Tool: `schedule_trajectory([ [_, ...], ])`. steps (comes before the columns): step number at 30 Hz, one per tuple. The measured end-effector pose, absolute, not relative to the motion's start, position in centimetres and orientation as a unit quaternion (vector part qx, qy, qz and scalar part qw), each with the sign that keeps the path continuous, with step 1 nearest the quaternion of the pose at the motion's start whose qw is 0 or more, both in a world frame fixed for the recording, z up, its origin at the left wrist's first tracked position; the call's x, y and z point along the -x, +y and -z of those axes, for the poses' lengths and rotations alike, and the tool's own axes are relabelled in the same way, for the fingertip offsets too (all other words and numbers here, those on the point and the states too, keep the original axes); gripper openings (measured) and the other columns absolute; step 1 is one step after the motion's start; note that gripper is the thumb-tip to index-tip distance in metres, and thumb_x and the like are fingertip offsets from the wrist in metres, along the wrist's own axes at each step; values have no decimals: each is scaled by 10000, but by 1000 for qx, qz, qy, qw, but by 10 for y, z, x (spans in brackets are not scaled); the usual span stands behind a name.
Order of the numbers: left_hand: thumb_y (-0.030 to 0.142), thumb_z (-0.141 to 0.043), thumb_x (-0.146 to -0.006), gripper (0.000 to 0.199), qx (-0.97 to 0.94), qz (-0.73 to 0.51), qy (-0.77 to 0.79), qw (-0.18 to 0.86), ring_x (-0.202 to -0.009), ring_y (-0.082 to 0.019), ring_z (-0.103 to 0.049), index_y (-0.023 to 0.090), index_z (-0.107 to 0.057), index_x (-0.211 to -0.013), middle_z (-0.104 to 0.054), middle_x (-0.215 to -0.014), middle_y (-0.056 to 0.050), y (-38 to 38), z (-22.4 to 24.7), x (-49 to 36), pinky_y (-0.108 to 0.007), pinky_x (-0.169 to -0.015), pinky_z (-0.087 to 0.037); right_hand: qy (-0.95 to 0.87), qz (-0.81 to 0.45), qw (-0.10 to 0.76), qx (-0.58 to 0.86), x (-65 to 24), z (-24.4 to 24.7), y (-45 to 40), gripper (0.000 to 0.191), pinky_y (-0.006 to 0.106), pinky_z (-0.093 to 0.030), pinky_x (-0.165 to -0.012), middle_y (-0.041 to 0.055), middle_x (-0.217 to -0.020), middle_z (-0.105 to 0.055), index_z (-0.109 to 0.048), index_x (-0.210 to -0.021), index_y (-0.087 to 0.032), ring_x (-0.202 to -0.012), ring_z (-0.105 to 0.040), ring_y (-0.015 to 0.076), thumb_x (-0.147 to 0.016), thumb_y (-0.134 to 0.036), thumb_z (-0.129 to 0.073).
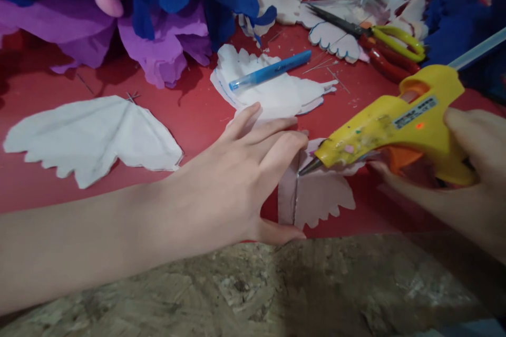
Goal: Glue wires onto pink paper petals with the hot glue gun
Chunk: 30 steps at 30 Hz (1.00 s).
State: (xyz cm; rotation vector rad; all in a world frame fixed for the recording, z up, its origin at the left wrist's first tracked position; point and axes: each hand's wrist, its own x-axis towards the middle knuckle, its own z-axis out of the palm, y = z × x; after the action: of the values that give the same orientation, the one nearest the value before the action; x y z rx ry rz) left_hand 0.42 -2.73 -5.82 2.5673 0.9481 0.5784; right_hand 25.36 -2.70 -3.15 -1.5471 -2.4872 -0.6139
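Observation:
My left hand (253, 168) lies spread on a pale scalloped paper piece (326, 197), fingertips near its upper left and thumb at its lower edge. A thin line or wire runs along the fold of that piece. My right hand (466, 163) is wrapped round a yellow glue gun (395, 121), whose metal tip touches or hovers just over that line; which one I cannot tell. Left of my left hand lies a white paper wing shape (87, 134) with thin wires on it. Above my left hand, a blue pen (271, 69) rests on stacked white cut pieces (280, 95).
Scissors and pliers with yellow and red handles (383, 47) lie at the upper right by white scraps (336, 37). Blue and purple crepe paper (158, 26) lines the back of the red surface (221, 221). Rough board (237, 284) shows below the front edge.

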Motion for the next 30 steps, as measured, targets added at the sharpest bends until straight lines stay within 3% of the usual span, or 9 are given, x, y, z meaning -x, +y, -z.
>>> schedule_trajectory([
  [3, 543, -688, -639, 753, -905, -198, 334, 173, -1232, -327, -422, 95, -420, -1181, -530, -1250, -178, -27, 58, -4, -521, -1096, -196, -827, 201, 92, 517, -253, 30, -25, 352, 273, -257, -457, 7, -653, -431, -441, -729, -186, -523, -356, 111, -779, -533, -479],
  [9, 573, -683, -621, 752, -907, -201, 330, 169, -1223, -332, -431, 114, -431, -1161, -535, -1244, -171, -26, 58, -4, -545, -1086, -207, -831, 187, 55, 521, -253, 28, -26, 510, 257, -224, -416, -2, -607, -376, -446, -732, -197, -481, -283, 104, -761, -693, -331],
  [18, 589, -663, -634, 814, -907, -198, 332, 166, -1221, -339, -435, 59, -421, -1202, -525, -1254, -197, -27, 59, -4, -530, -1100, -208, -818, 242, 84, 516, -255, 35, -24, 446, 287, -268, -454, 57, -714, -522, -531, -896, -160, -635, -512, 183, -785, -586, -457],
  [24, 583, -655, -645, 802, -908, -197, 332, 161, -1223, -333, -436, 66, -413, -1208, -524, -1261, -193, -27, 60, -4, -542, -1096, -210, -800, 237, 73, 546, -257, 35, -24, 466, 292, -290, -476, 62, -705, -508, -533, -896, -152, -657, -513, 201, -787, -593, -432],
  [30, 593, -667, -628, 833, -908, -205, 330, 159, -1224, -324, -434, 42, -415, -1199, -527, -1253, -209, -27, 60, -4, -530, -1099, -211, -814, 197, 89, 540, -253, 32, -26, 392, 285, -272, -461, 55, -701, -509, -503, -769, -162, -646, -504, 177, -751, -553, -476],
])
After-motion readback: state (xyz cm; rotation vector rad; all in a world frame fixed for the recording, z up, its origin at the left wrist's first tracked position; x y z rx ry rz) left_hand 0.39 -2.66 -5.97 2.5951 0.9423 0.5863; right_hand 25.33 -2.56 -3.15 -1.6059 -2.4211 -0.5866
